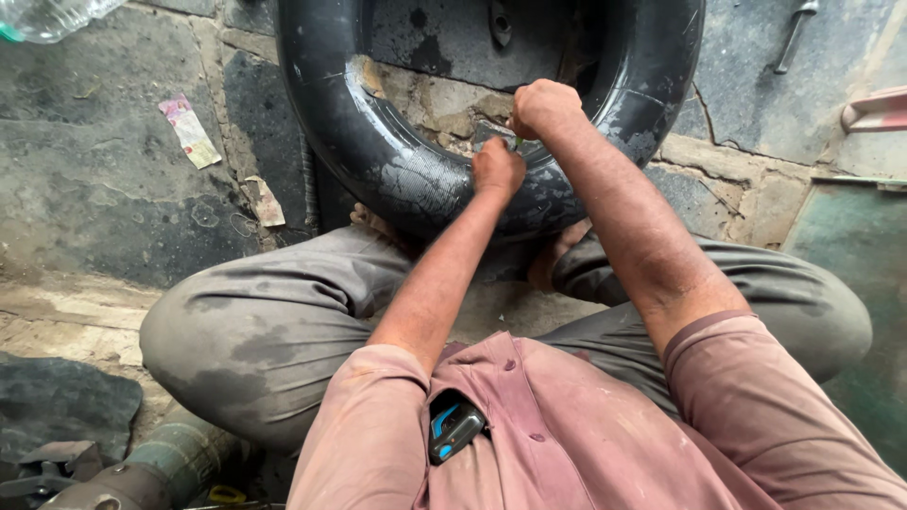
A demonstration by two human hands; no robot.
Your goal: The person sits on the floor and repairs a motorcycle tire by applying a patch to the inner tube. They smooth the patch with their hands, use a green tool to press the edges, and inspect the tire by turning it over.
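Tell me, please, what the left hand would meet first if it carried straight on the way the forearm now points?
The left hand already rests on the black inner tube, so it would press into that rubber at once. The right hand sits just beyond and slightly to the right, likely off that line, though depth is hard to judge.

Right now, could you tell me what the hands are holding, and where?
Both the left hand and the right hand grip the black inner tube at its inner rim. A small green thing shows between them; unclear which holds it.

Lying on cracked stone floor (pixel 113 179): black inner tube (pixel 397 170), two paper scraps (pixel 191 131) (pixel 265 201) at left, metal tool (pixel 792 36) at upper right, dark rubber sheet (pixel 61 401) at lower left.
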